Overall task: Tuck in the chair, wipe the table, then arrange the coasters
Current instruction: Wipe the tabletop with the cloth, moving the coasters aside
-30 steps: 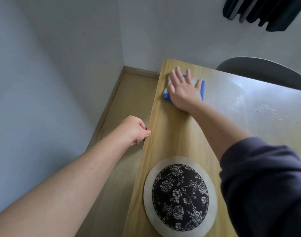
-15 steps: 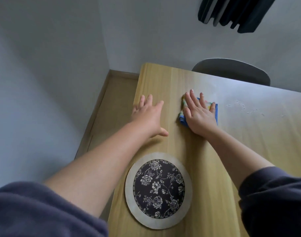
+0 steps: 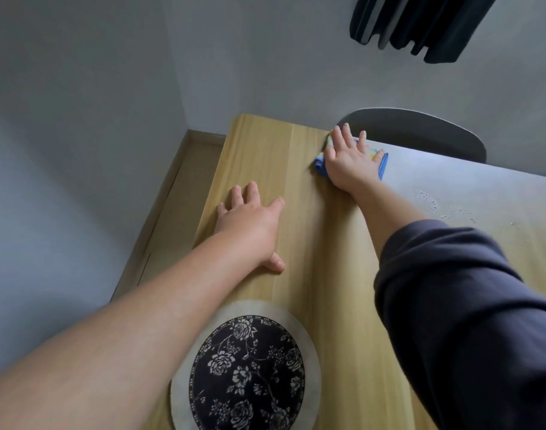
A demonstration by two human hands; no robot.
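Right hand (image 3: 347,164) slid cloth (image 3: 383,163) farther, fingers (image 3: 337,136) spread flat.

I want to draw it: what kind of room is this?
Probably a dining corner in a home: a wooden table, a grey chair at its far edge, and a flowered coaster lying on the table.

Only 1 view here: a wide-angle camera on the person's head, close over the near end of the wooden table (image 3: 327,231), looking forward and steeply down. It faces the grey wall corner (image 3: 176,72), the chair back (image 3: 420,135) at the table's far edge. Both forearms (image 3: 141,321) cross the bottom edge, large and close to the lens.
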